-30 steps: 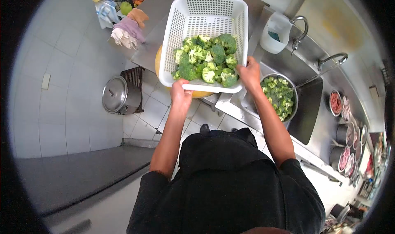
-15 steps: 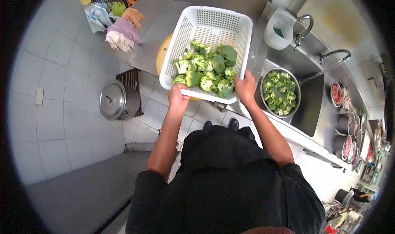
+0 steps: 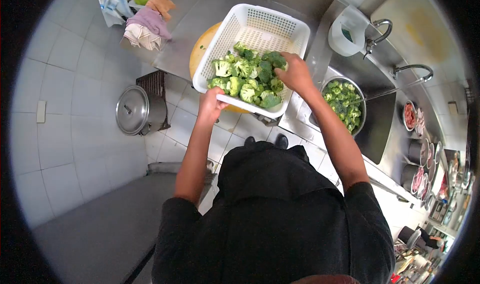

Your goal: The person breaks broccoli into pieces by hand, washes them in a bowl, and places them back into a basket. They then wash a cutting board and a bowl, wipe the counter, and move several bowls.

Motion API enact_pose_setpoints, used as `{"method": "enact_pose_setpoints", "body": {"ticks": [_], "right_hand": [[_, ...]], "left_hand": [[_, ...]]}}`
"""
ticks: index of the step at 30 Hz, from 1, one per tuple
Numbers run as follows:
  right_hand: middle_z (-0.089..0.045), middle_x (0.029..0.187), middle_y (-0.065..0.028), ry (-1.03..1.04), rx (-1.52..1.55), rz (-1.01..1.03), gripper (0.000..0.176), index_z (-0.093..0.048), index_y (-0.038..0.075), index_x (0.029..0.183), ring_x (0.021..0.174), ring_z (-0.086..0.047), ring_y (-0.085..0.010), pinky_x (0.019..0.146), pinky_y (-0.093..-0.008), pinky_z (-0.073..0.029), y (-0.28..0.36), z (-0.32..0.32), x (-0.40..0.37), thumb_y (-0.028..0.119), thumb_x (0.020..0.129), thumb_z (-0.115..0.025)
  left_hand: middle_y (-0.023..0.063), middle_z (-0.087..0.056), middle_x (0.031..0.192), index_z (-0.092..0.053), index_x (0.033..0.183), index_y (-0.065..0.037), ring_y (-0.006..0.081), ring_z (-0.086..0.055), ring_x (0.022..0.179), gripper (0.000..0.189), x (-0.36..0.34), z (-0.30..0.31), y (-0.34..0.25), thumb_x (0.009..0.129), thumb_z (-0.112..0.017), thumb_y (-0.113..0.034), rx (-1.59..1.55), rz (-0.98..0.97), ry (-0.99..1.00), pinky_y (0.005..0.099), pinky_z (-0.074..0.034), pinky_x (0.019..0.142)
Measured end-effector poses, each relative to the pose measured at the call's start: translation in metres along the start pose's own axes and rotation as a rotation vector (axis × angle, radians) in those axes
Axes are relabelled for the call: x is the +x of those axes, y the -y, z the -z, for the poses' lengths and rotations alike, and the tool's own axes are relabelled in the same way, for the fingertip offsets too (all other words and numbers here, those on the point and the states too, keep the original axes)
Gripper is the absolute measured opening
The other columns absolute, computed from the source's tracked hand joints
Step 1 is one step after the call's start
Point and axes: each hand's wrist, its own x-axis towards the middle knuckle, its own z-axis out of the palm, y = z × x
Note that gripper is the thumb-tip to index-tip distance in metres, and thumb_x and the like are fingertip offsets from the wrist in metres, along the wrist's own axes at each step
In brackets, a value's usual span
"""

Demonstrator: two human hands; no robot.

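Note:
A white perforated basket (image 3: 202, 74) sits over a round yellow board (image 3: 201, 43) on the steel counter. Cut broccoli (image 3: 244, 70) lies in the half of the basket nearest me. My left hand (image 3: 212, 103) is closed round the basket's near left corner. My right hand (image 3: 295, 74) reaches over the right side into the basket, fingers curled on a broccoli floret at the pile's right edge; its fingertips are partly hidden. To the right, a round metal bowl (image 3: 364, 115) in the sink holds more broccoli, with water running into it from a tap.
Two curved taps (image 3: 384, 30) (image 3: 422, 69) rise behind the sink. A white container (image 3: 345, 39) stands by it. Cloths (image 3: 147, 24) hang at the upper left above a lidded pot (image 3: 134, 110). Meat bowls (image 3: 409, 115) line the far right; a person (image 3: 429, 239) is beyond.
My right hand has left the basket's near right rim and moved up and inward onto the broccoli. My left hand still holds the near left corner. The view has shifted slightly.

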Motion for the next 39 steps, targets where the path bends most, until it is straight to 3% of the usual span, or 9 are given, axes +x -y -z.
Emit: {"method": "enact_pose_setpoints", "body": {"ticks": [2,5,9,12,15,22,24,32,39], "right_hand": [[-0.061,0.101,-0.0258,0.118,-0.106,-0.023,0.048,-0.057,-0.001,0.112,0.098,-0.059,-0.0378,0.087,-0.0418,-0.047,-0.011,-0.016,0.026,0.019,0.069,-0.064],[-0.063,0.099,-0.0250,0.367,-0.193,-0.165,0.053,-0.059,0.000,0.113,0.095,-0.061,-0.0373,0.087,-0.0405,-0.048,-0.032,-0.040,0.059,0.023,0.066,-0.065],[-0.063,0.103,-0.0241,0.328,-0.127,-0.108,0.062,-0.052,-0.003,0.121,0.092,-0.063,-0.0337,0.083,-0.0393,-0.049,-0.029,-0.023,0.074,0.025,0.068,-0.067],[-0.063,0.104,-0.0180,0.364,0.422,-0.283,0.052,-0.053,-0.004,0.119,0.089,-0.063,-0.0246,0.081,-0.0346,-0.050,-0.021,0.006,0.072,0.016,0.073,-0.061],[-0.061,0.105,-0.0120,0.571,0.982,-0.452,0.044,-0.057,-0.004,0.114,0.092,-0.059,-0.0183,0.079,-0.0295,-0.050,0.015,0.032,0.057,0.008,0.072,-0.057],[-0.060,0.099,-0.0092,0.537,1.005,-0.344,0.040,-0.057,-0.005,0.112,0.087,-0.055,-0.0147,0.078,-0.0257,-0.045,0.041,0.036,0.028,0.007,0.074,-0.056],[-0.061,0.099,-0.0095,0.502,1.019,-0.353,0.037,-0.060,-0.005,0.107,0.089,-0.055,-0.0154,0.080,-0.0263,-0.044,0.036,0.033,0.023,0.005,0.073,-0.055],[-0.058,0.107,-0.0109,0.485,1.137,-0.473,0.039,-0.056,-0.004,0.116,0.099,-0.054,-0.0156,0.085,-0.0280,-0.044,0.035,0.030,0.014,0.005,0.079,-0.053],[-0.059,0.108,-0.0122,0.565,1.268,-0.547,0.048,-0.054,-0.002,0.118,0.087,-0.060,-0.0188,0.076,-0.0292,-0.052,0.048,0.040,0.025,0.027,0.083,-0.066]], "left_hand": [[0.0148,-0.053,0.106,-0.050,0.102,0.001,0.0276,-0.057,0.096,0.027,-0.009,0.001,-0.005,0.078,-0.060,-0.007,0.098,0.036,0.004,0.0441,-0.052,0.073],[0.0190,-0.050,0.113,-0.042,0.122,0.004,0.0257,-0.057,0.096,0.052,-0.037,-0.009,-0.007,0.078,-0.066,-0.014,0.151,-0.197,-0.079,0.0394,-0.052,0.077],[0.0168,-0.046,0.126,-0.030,0.139,-0.001,0.0237,-0.052,0.106,0.074,-0.063,-0.007,-0.008,0.077,-0.070,-0.011,0.491,-0.817,-0.529,0.0335,-0.048,0.087],[0.0167,-0.048,0.125,-0.038,0.135,-0.001,0.0235,-0.053,0.105,0.065,-0.082,-0.028,-0.029,0.078,-0.069,-0.007,0.482,-0.979,-0.218,0.0344,-0.049,0.086],[0.0171,-0.050,0.122,-0.046,0.130,0.000,0.0229,-0.055,0.103,0.060,-0.089,-0.080,-0.049,0.077,-0.072,-0.007,0.474,-0.879,0.091,0.0311,-0.051,0.081],[0.0142,-0.063,0.103,-0.056,0.118,0.004,0.0160,-0.061,0.092,0.047,-0.048,-0.125,-0.043,0.076,-0.073,-0.007,0.430,-0.569,0.501,0.0239,-0.050,0.076],[0.0093,-0.066,0.092,-0.061,0.109,0.005,0.0114,-0.061,0.080,0.034,-0.054,-0.126,-0.043,0.078,-0.071,-0.003,0.386,-0.467,0.491,0.0234,-0.050,0.073],[0.0081,-0.066,0.094,-0.060,0.113,0.003,0.0110,-0.060,0.084,0.033,-0.036,-0.114,-0.016,0.082,-0.067,-0.004,0.087,-0.419,0.453,0.0233,-0.048,0.074],[0.0097,-0.058,0.111,-0.054,0.115,-0.002,0.0195,-0.060,0.095,0.028,-0.040,-0.107,-0.034,0.094,-0.048,-0.021,-0.035,-0.150,0.350,0.0349,-0.056,0.075]]}}
